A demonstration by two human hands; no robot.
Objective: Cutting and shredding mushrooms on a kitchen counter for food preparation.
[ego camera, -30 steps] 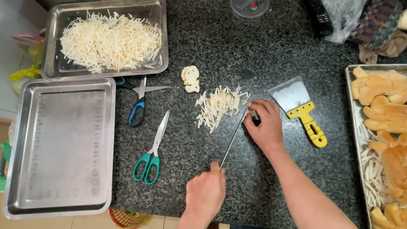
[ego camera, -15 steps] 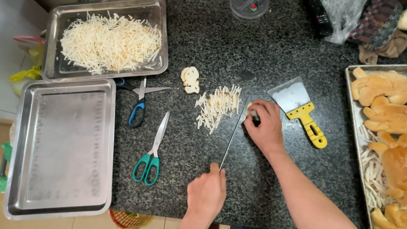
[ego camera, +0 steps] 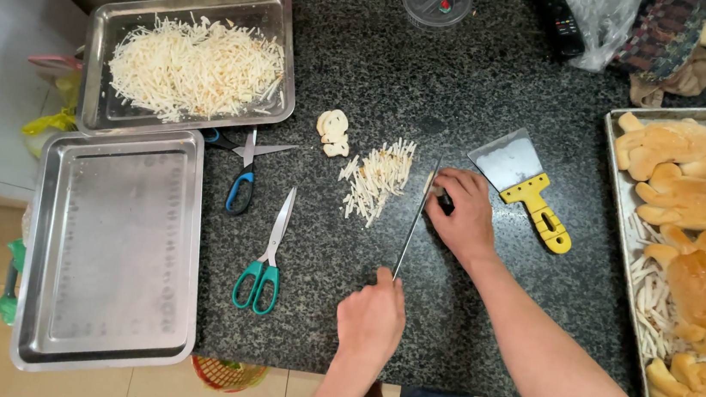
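My right hand grips the black handle of a long knife that lies edge-down on the dark granite counter. My left hand is closed on the blade's tip at the near end. Just left of the blade lies a small pile of pale cut strips. A couple of pale uncut chunks sit beyond the pile.
A yellow-handled scraper lies right of my right hand. Blue scissors and green scissors lie to the left. One steel tray holds shredded strips, another tray is bare, and a right tray holds golden chunks.
Both hands and the knife have shifted slightly left, closer to the pile of strips. The left hand has come a little forward along the blade.
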